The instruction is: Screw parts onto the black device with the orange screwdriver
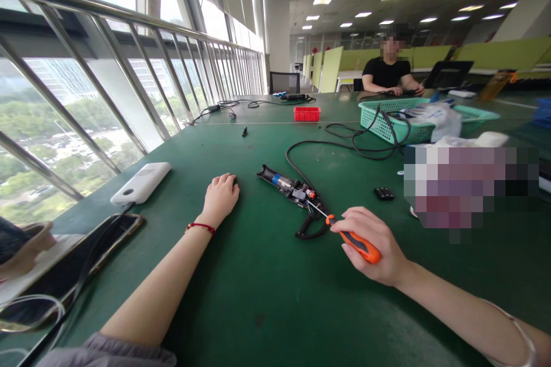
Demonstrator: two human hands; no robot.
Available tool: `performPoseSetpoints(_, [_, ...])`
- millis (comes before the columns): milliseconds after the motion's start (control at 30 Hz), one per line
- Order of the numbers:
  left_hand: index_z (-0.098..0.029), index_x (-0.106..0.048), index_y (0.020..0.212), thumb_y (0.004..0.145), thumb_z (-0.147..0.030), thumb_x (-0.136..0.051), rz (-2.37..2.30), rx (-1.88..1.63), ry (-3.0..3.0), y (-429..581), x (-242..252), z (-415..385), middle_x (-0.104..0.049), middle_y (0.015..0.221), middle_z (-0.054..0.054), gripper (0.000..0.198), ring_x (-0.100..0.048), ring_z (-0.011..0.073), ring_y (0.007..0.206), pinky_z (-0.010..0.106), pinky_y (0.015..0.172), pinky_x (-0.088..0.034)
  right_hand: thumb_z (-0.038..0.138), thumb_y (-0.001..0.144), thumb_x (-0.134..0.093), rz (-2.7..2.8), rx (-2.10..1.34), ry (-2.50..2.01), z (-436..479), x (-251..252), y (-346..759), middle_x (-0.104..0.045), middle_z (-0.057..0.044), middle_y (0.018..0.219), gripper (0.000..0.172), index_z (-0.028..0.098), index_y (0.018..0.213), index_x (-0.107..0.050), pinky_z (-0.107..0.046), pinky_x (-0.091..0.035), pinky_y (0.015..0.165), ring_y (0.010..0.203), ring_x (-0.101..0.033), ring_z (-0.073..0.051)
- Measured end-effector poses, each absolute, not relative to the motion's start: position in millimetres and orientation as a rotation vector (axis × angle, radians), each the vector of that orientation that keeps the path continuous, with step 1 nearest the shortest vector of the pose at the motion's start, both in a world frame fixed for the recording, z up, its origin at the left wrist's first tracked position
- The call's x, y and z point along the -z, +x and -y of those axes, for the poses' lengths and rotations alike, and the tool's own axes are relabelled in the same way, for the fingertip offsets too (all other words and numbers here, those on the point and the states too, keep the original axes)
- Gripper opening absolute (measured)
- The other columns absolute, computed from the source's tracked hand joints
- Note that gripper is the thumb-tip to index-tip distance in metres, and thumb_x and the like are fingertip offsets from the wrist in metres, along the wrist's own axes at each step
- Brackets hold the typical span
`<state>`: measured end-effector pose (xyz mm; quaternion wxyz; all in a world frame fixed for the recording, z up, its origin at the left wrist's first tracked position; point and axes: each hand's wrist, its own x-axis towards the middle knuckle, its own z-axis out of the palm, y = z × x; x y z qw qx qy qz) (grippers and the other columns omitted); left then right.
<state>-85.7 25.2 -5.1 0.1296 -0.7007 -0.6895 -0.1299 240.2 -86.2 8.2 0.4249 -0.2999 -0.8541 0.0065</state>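
Note:
An opened black device with a blue part and small wires inside lies on the green table, a black cable running from it. My right hand is closed round an orange-and-black screwdriver, its thin tip touching the device's near end. My left hand rests on the table left of the device with its fingers curled under, knuckles up, and nothing visible in it. A red cord circles that wrist.
A white power bank and a phone lie at the left by the window railing. A small black part sits right of the device. Farther back are a red tray, a teal basket and a seated person.

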Motion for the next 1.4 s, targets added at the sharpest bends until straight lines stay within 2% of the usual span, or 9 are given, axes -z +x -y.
performPoseSetpoints(333, [-0.013,-0.055,0.119,0.089,-0.025,-0.033,2.000,0.371,-2.045,-85,4,-24,-0.053,0.127,0.011,0.039,-0.046,0.0276,0.116,0.040,0.095,-0.041,0.021,0.076,-0.048,2.154,-0.022,-0.649,87,-7,243,-0.061,-0.002,0.073,0.018,0.022,0.093,-0.052,-0.041,-0.047,0.075,0.071,-0.057,-0.019])
performPoseSetpoints(567, [-0.014,-0.055,0.119,0.089,-0.025,-0.034,1.993,0.373,-2.042,-86,5,-24,-0.053,0.127,0.011,0.039,-0.047,0.0271,0.116,0.040,0.095,-0.041,0.020,0.076,-0.048,2.148,-0.009,-0.736,85,-9,241,-0.064,-0.002,0.077,0.016,0.022,0.091,-0.054,-0.038,-0.048,0.075,0.077,-0.058,-0.019])
performPoseSetpoints(833, [-0.013,-0.054,0.121,0.089,-0.025,-0.034,2.026,0.339,-2.037,-84,4,-25,-0.052,0.129,0.010,0.040,-0.045,0.0272,0.117,0.040,0.097,-0.041,0.021,0.076,-0.046,2.130,0.008,-0.601,86,-10,241,-0.061,-0.003,0.071,0.015,0.018,0.090,-0.054,-0.039,-0.047,0.075,0.068,-0.056,-0.017])
performPoseSetpoints(1067, [-0.013,-0.054,0.121,0.089,-0.026,-0.034,2.012,0.349,-2.034,-87,6,-26,-0.052,0.129,0.010,0.040,-0.046,0.0271,0.117,0.039,0.096,-0.041,0.020,0.077,-0.049,2.168,-0.003,-0.695,85,-10,240,-0.063,-0.003,0.077,0.015,0.020,0.092,-0.053,-0.038,-0.047,0.075,0.078,-0.057,-0.019])
performPoseSetpoints(1267, [-0.014,-0.054,0.120,0.089,-0.026,-0.034,2.005,0.352,-2.027,-86,6,-26,-0.053,0.128,0.010,0.039,-0.046,0.0267,0.116,0.039,0.095,-0.041,0.024,0.078,-0.048,2.184,-0.031,-0.765,86,-8,240,-0.065,-0.002,0.078,0.015,0.020,0.091,-0.055,-0.038,-0.045,0.078,0.077,-0.058,-0.018])
performPoseSetpoints(1400, [-0.014,-0.055,0.120,0.088,-0.026,-0.034,2.006,0.352,-2.028,-86,5,-26,-0.053,0.128,0.010,0.039,-0.046,0.0271,0.116,0.039,0.095,-0.042,0.037,0.085,-0.034,2.179,-0.083,-0.774,89,-18,234,-0.065,-0.003,0.074,0.031,0.018,0.093,-0.058,-0.038,-0.044,0.073,0.070,-0.058,-0.018])
